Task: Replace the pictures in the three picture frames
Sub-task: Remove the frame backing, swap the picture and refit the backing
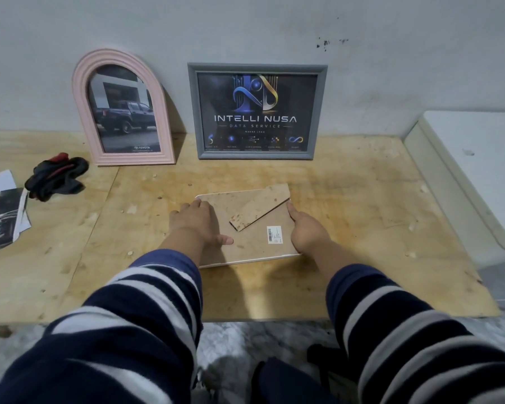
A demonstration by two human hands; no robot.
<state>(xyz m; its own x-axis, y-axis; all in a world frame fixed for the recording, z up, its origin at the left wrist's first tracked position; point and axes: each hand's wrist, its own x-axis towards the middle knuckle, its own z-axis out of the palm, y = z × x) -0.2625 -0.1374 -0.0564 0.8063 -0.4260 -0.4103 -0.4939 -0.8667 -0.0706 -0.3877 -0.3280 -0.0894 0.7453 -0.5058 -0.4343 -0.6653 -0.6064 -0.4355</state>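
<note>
A frame [250, 228] lies face down in the middle of a wooden counter [362, 205], its brown backing board up and its stand flap [260, 207] raised slightly. The left hand [197, 221] rests flat on the frame's left side, fingers straight, thumb across the backing. The right hand [305, 228] holds the frame's right edge, fingers curled round it. Behind, leaning on the wall, stand a pink arched frame [123, 107] showing a truck and a grey frame [257, 112] with a logo. At the left lie black gloves [56, 176] and loose photos [3, 211].
</note>
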